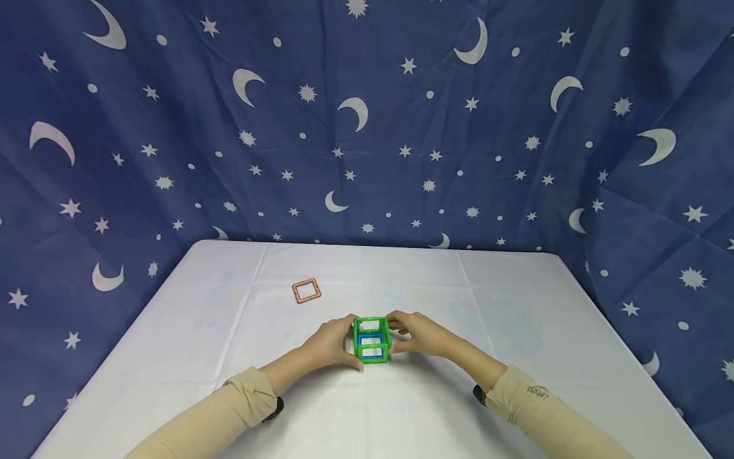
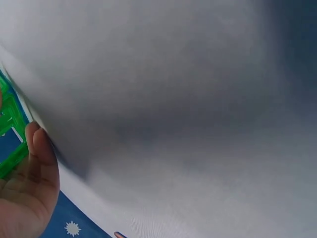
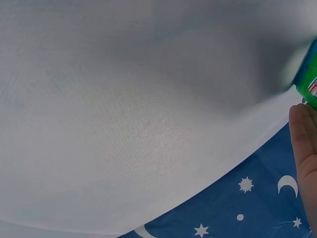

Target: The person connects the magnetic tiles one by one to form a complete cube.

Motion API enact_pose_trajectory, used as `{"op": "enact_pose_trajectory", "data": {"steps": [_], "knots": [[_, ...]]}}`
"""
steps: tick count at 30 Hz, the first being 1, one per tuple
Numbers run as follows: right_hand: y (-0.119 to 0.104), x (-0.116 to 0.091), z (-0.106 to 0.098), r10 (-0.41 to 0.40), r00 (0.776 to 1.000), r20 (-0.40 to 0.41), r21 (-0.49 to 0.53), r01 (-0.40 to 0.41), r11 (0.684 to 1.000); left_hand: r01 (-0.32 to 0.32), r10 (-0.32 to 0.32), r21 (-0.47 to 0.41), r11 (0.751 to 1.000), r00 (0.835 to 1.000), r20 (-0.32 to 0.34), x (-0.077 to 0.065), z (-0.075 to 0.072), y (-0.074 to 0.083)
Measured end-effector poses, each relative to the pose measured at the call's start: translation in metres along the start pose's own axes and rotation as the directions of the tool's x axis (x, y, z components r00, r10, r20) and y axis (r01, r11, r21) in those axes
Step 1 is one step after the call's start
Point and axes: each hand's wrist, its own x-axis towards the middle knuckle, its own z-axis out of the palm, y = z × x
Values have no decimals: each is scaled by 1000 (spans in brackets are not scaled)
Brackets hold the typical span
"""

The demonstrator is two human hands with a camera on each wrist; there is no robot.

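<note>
In the head view an open-topped box of square magnetic tiles (image 1: pixel 374 347) stands on the white table, with green frames for sides and a blue frame at the bottom. My left hand (image 1: pixel 331 343) holds its left side, fingers at the far corner and thumb at the near one. From the right, my right hand (image 1: pixel 422 335) grips the opposite side, thumb low and fingers bent at the back. Left wrist view: fingertips lie against a green frame (image 2: pixel 19 119). At the right wrist view's edge, fingers (image 3: pixel 299 129) reach up to the box's green and blue corner (image 3: pixel 308 82).
A single orange square magnetic tile (image 1: pixel 295 293) lies flat on the table, beyond the left hand. White cloth covers the table (image 1: pixel 504 299). Behind and beside it hangs a dark blue curtain (image 1: pixel 390 121) with white moons and stars.
</note>
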Motion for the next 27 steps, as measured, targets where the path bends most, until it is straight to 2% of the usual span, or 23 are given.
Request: {"op": "enact_pose_trajectory", "data": {"steps": [6, 14, 20, 27], "knots": [[0, 1, 0, -12, 1000, -15, -14, 12, 1000, -29, 30, 98, 995, 1000, -9, 2, -3, 0], [-3, 3, -4, 22, 1000, -1, -71, -23, 997, -26, 24, 138, 990, 1000, 19, 3, -6, 4], [-4, 6, -7, 46, 999, 25, -143, -42, 989, -22, 19, 189, 982, 1000, 15, 6, -5, 3], [1, 4, -6, 33, 999, 6, -61, -32, 998, 25, -27, 189, 982, 1000, 9, 4, -4, 6]]}}
